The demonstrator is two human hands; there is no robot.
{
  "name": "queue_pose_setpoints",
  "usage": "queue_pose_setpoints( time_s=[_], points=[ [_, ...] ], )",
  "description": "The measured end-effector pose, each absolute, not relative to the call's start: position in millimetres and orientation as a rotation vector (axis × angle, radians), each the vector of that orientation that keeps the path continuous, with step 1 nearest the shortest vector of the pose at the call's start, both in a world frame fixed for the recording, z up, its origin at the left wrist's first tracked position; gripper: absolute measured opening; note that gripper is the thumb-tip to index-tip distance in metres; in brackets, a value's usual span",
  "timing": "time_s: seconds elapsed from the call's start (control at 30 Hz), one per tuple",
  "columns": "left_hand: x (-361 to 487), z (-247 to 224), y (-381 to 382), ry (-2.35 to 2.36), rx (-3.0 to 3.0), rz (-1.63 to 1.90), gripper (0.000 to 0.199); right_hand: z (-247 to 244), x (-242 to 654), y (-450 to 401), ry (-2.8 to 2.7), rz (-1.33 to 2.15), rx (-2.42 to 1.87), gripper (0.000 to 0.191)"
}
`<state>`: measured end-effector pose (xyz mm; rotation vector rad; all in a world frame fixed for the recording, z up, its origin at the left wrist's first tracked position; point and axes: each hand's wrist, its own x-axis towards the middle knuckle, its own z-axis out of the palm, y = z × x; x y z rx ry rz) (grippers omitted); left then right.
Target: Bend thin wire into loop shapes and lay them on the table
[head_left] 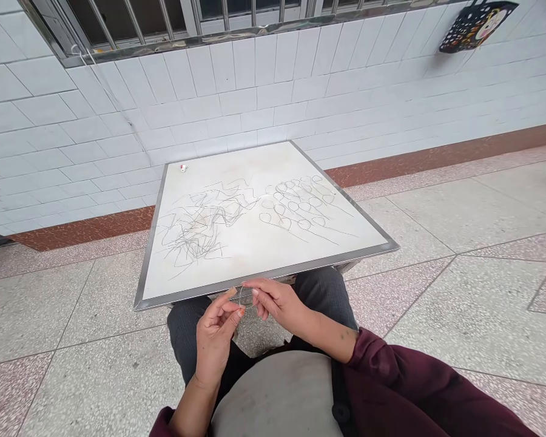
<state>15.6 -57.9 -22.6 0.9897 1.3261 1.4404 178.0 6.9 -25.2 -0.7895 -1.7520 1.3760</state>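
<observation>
Left hand (215, 332) and right hand (282, 304): fingers drawn in, both pinching one thin wire (241, 295), curved into a loop just off the tabletop's (236, 261) near edge. Judged light, springy, easily kinked; best gripped by fingertips where the strands cross. Beyond, on the tabletop: tangled bent wires (200, 226) left, loop-ended wires (304, 224) right, small red-and-white object (184, 168) at far left corner.

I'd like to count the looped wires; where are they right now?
In the head view, the looped wires lie on the right half of the white table, just right of the tangled straighter wires.
</observation>
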Motion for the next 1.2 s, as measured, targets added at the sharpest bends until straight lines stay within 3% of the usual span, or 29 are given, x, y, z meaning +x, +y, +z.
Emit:
queue_pose_setpoints(
  time_s=[0.47,0.8,0.97,1.2],
  points=[
    [16,-24,-57,1.060,0.935,1.417,0.038,-34,180,11,-1.810,1.319,-0.743,0.026],
    [19,-22,-60,0.983,0.931,1.384,0.046,-19,181,14,-1.962,1.050,-0.691,0.018],
    [26,-18,-62,0.855,0.868,1.422,0.041,-18,182,14,-1.996,1.024,-0.659,0.021],
    [26,-22,-63,0.831,0.854,1.447,0.037,-15,189,18,-2.175,0.726,-0.581,0.023]
  ],
)
